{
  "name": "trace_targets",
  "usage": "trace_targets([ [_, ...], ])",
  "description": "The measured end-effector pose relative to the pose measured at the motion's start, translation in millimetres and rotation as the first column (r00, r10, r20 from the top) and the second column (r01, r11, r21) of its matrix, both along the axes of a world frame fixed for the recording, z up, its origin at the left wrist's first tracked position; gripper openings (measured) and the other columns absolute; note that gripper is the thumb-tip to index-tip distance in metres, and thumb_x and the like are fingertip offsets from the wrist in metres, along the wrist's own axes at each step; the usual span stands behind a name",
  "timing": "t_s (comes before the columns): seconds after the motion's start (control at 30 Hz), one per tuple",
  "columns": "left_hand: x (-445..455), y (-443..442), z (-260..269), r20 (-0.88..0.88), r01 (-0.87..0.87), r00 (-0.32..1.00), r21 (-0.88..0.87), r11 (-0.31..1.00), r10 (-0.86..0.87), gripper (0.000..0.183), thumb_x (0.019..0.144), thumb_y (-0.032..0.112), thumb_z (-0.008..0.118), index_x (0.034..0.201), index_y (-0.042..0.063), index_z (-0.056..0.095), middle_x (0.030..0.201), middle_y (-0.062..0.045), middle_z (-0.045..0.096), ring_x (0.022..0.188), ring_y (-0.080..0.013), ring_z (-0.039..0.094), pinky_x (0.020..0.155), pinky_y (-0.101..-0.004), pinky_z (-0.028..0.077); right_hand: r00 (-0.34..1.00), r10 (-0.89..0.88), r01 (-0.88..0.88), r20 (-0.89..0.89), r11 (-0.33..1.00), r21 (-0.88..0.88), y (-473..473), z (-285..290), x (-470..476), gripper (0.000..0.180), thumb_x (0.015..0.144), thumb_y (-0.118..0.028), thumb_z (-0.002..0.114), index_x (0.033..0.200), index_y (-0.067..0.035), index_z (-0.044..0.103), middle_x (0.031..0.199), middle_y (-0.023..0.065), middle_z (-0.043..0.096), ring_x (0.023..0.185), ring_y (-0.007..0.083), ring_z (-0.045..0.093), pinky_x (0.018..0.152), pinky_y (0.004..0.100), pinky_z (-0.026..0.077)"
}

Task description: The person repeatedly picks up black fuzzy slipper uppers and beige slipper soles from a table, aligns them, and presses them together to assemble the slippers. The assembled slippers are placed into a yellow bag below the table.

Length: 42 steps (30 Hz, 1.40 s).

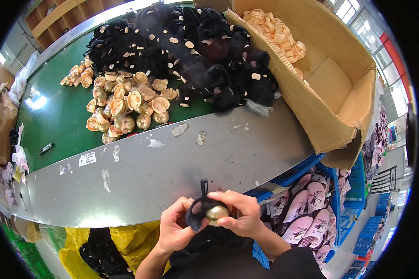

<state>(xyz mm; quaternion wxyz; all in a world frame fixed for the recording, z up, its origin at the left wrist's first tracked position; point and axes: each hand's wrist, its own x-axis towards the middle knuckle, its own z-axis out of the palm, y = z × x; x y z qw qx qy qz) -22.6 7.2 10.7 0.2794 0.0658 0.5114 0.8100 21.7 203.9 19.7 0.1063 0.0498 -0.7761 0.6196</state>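
Observation:
Close before me, by the front edge of the table, both hands hold one black plush piece [195,218]. It has a pinkish ear and a black loop standing up at its top. My left hand [176,221] grips the plush at its left side. With thumb and fingers, my right hand [239,212] holds the side where a shiny gold rounded shell [217,213] shows in the fur. Whether the shell is fully seated in the plush cannot be seen. The fingers hide part of both pieces.
On the green belt [56,115] lie a heap of black plush pieces [153,38], a pile of gold and peach plastic shells [134,101] and a marker [46,149]. A cardboard box [328,73] holds peach strips [282,36]. Pink slippers [296,230] fill blue crates; a yellow bag [136,240] holds black plush.

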Motion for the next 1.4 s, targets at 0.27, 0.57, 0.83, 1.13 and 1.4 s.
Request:
trace_targets([
  [0.27,6,-18,-7,-0.042,0.086,0.996,0.088,0.992,-0.082,0.024,0.082,-0.007,0.079,0.094,0.003,0.061,0.100,-0.004,0.067,0.091,-0.0088,0.058,0.081,-0.0240,0.047,0.798,0.536,-0.189,0.277,0.658,-0.729,7,-23,15,0.081,0.079,-0.040,0.091,0.138,-0.001,0.053,0.122,0.0052,0.055,0.121,0.0149,0.051,0.109,0.0324,0.039],
  [0.57,2,-12,-3,-0.275,0.161,0.950,0.021,0.987,-0.150,0.016,0.087,-0.002,0.077,0.097,-0.002,0.064,0.097,-0.008,0.070,0.087,-0.0117,0.063,0.080,-0.0264,0.051,0.670,0.666,-0.075,0.328,0.500,-0.863,15,-45,32,0.085,0.072,-0.027,0.094,0.139,0.001,0.051,0.123,0.0043,0.060,0.113,0.0138,0.058,0.106,0.0312,0.045],
  [0.83,7,-12,-4,-0.214,0.266,0.948,0.124,0.956,-0.236,0.016,0.089,-0.002,0.075,0.099,-0.003,0.064,0.095,-0.007,0.068,0.084,-0.0126,0.061,0.075,-0.0260,0.050,0.606,0.745,-0.091,0.279,0.412,-0.906,18,-61,44,0.085,0.067,-0.028,0.095,0.136,-0.001,0.054,0.120,0.0038,0.061,0.113,0.0138,0.059,0.101,0.0304,0.048],
  [1.13,0,-26,9,-0.364,0.344,0.866,-0.064,0.937,-0.343,0.023,0.081,-0.005,0.071,0.102,-0.001,0.065,0.097,-0.013,0.069,0.086,-0.0235,0.065,0.080,-0.0306,0.052,0.621,0.733,-0.099,0.277,0.424,-0.900,8,-31,46,0.069,0.073,-0.021,0.092,0.131,-0.004,0.060,0.114,0.0023,0.063,0.107,0.0116,0.058,0.099,0.0276,0.047],
  [1.4,8,-20,22,-0.401,0.283,0.875,-0.033,0.959,-0.272,0.017,0.083,-0.003,0.069,0.098,-0.001,0.062,0.103,-0.015,0.066,0.090,-0.0234,0.063,0.081,-0.0327,0.052,0.758,0.630,-0.353,0.171,0.616,-0.704,5,0,46,0.036,0.077,-0.011,0.090,0.103,0.000,0.067,0.101,0.0037,0.054,0.092,0.0157,0.053,0.084,0.0284,0.043],
])
